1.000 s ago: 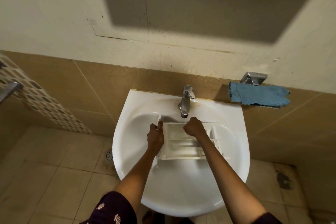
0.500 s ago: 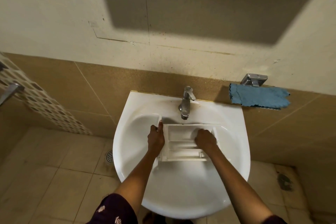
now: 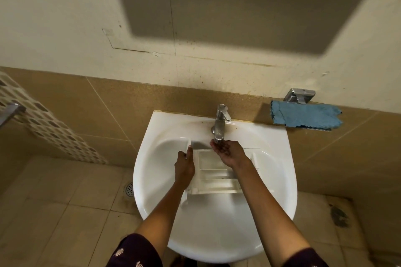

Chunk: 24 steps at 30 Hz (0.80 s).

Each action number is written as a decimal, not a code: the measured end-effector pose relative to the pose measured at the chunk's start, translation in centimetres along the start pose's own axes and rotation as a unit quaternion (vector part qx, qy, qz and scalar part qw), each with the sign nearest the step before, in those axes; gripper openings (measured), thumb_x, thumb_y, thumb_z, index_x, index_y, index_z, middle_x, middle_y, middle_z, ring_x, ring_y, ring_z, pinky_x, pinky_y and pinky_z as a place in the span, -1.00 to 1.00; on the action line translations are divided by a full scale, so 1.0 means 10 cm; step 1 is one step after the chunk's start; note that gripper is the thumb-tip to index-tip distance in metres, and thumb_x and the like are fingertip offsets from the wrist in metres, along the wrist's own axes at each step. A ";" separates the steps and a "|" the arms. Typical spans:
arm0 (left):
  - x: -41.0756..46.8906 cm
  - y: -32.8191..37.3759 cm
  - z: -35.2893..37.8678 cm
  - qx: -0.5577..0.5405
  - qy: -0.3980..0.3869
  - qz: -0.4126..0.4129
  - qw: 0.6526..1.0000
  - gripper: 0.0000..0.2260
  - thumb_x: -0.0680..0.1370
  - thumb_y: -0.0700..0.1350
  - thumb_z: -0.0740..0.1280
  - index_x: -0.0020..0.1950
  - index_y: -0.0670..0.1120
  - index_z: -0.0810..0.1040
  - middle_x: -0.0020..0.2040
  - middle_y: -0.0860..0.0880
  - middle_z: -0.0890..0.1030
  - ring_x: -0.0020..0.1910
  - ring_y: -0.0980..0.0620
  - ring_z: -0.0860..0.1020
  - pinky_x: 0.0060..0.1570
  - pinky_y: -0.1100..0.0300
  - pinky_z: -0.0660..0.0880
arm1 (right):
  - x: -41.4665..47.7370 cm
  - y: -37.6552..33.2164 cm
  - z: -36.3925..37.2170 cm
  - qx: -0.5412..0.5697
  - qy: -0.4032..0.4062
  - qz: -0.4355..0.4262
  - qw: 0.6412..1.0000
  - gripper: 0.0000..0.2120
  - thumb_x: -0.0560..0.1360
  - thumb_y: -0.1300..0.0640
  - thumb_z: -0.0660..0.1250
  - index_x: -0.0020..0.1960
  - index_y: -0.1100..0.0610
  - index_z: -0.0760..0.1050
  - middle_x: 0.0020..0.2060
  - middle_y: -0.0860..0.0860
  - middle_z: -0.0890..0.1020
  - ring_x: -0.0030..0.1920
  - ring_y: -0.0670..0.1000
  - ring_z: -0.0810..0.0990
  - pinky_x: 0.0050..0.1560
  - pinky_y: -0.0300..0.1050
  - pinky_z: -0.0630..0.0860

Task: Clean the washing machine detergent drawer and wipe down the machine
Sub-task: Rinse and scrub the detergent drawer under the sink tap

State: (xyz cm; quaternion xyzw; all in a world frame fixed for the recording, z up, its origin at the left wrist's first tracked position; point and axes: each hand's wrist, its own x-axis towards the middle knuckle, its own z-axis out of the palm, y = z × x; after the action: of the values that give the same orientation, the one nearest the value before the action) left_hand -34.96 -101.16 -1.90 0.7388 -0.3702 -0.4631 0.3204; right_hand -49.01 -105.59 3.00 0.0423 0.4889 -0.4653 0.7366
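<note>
The white plastic detergent drawer (image 3: 214, 176) lies across the bowl of the white ceramic sink (image 3: 217, 234), low in the centre of the frame. Its right end is covered by the right forearm, and its left front panel is partly behind the left hand (image 3: 184, 167). That hand grips the drawer's left end with one digit laid along the panel; its other fingers are hidden. The right hand (image 3: 229, 151) is cupped palm up, fingers loosely spread and holding nothing, just beneath the spout of the chrome tap (image 3: 220, 121). Whether water runs is too blurred to tell. At mid-right, a blue microfibre cloth (image 3: 306, 115) hangs on the wall. Half a second ago the right hand was down in the drawer's right compartments; it has risen to the spout, while the left hand has kept its hold.
</note>
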 end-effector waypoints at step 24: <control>-0.03 0.03 -0.01 0.001 0.003 -0.006 1.000 -0.64 0.61 0.16 0.03 0.01 -0.15 0.31 -0.05 -0.12 0.46 -0.02 -0.12 0.45 -0.02 0.11 0.33 | -0.41 0.38 -0.39 -0.891 0.053 -0.100 0.440 -0.69 0.57 0.19 0.08 0.23 0.26 0.44 0.21 0.20 0.53 0.23 0.20 0.50 0.16 -0.04 0.43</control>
State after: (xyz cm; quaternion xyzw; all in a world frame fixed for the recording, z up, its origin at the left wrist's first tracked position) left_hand -35.06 -101.09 -1.45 0.7429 -0.3655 -0.4619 0.3180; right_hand -49.32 -98.79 2.60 -0.6617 0.6731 0.1599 0.2890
